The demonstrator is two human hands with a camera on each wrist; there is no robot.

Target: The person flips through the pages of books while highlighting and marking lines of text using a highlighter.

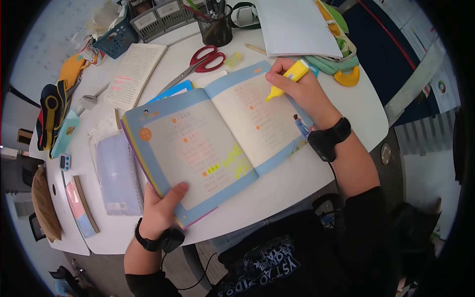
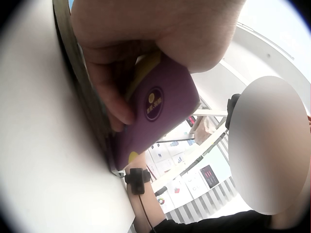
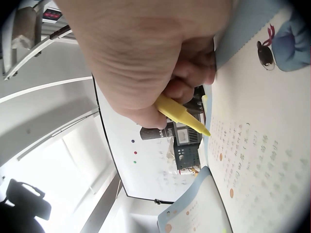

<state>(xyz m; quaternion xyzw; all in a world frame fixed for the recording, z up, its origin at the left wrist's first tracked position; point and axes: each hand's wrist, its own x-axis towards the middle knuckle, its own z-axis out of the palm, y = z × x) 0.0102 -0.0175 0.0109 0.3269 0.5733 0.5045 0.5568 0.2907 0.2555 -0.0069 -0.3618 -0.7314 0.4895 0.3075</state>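
Note:
An open textbook (image 1: 198,143) with blue page borders lies tilted across the table in the head view. My left hand (image 1: 162,204) grips its lower left edge, thumb on the page and fingers beneath. In the left wrist view the purple back cover (image 2: 165,104) shows under that hand. My right hand (image 1: 309,91) pinches a yellow highlighter (image 1: 292,75) over the upper part of the right page. The highlighter's narrow tip (image 3: 207,132) points at the page, close to the printed lines. Yellow-green marks (image 1: 237,163) cover some text low on the left page.
Red-handled scissors (image 1: 208,59) and a mesh pen cup (image 1: 216,29) stand beyond the book. A second printed book (image 1: 133,74) and a spiral notebook (image 1: 117,173) lie to the left. White paper (image 1: 297,29) rests over a green pouch (image 1: 336,64) at the far right.

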